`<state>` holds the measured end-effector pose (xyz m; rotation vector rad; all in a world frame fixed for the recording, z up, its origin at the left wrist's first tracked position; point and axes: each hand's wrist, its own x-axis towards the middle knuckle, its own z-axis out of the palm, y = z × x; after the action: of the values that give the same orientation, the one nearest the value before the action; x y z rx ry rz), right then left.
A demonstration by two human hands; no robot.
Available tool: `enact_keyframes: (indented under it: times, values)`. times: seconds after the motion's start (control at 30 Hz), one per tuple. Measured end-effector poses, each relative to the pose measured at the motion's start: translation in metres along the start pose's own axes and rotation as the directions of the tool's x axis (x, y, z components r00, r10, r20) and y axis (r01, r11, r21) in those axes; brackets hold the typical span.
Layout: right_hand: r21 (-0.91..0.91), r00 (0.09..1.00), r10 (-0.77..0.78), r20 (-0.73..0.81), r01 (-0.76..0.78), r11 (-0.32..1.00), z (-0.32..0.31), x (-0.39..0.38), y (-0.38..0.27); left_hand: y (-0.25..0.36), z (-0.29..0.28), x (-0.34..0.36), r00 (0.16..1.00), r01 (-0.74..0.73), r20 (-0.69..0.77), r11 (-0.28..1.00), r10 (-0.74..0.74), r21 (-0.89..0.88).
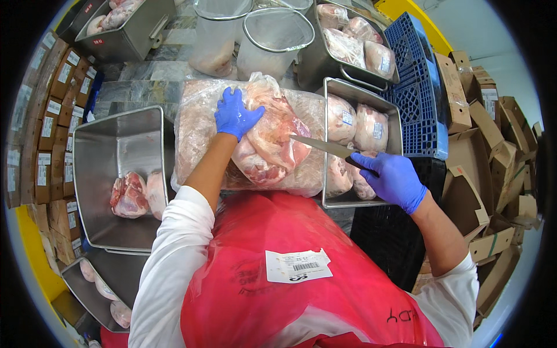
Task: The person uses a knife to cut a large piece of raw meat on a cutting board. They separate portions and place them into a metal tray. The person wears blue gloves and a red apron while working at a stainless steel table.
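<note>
Red apron (278, 229), hands (237, 115) (395, 181) beyond: left against meat (270, 142), right around knife (324, 145).

Exposure: bright and mostly even, under cool white light. The source lies outside the frame; highlights on upward-facing surfaces indicate overhead light. Glare: pale highlights on the clear plastic wrap (194, 124) at centre, diffuse reflections inside the steel tub (119, 130) at left, sheen on the red apron (270, 229) at lower centre. Shadows: soft, deepening under the blue pallet (415, 87) at centre right. Focus: left hand (237, 114), right hand (397, 180) and knife (322, 146) show clear outlines; the cartons (55, 124) at far left appear softer. Distortion: straight edges bow toward the circular rim; frame corners are black.
</note>
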<state>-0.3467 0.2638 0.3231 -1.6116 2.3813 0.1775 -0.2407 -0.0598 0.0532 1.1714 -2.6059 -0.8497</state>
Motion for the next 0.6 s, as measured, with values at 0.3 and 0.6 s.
enact_keyframes:
  times: [0.3, 0.6]
  values:
    - [-0.035, 0.975, -0.009, 0.220, 0.017, 0.999, -0.024, 0.054, -0.014, -0.016, 0.002, 0.004, 0.996, -0.087, 0.002, 0.994, 0.087, -0.069]
    - [0.214, 0.987, 0.145, 0.072, -0.157, 0.964, 0.112, -0.027, 0.023, -0.011, 0.002, 0.010, 0.991, -0.115, 0.063, 0.993, 0.117, -0.038]
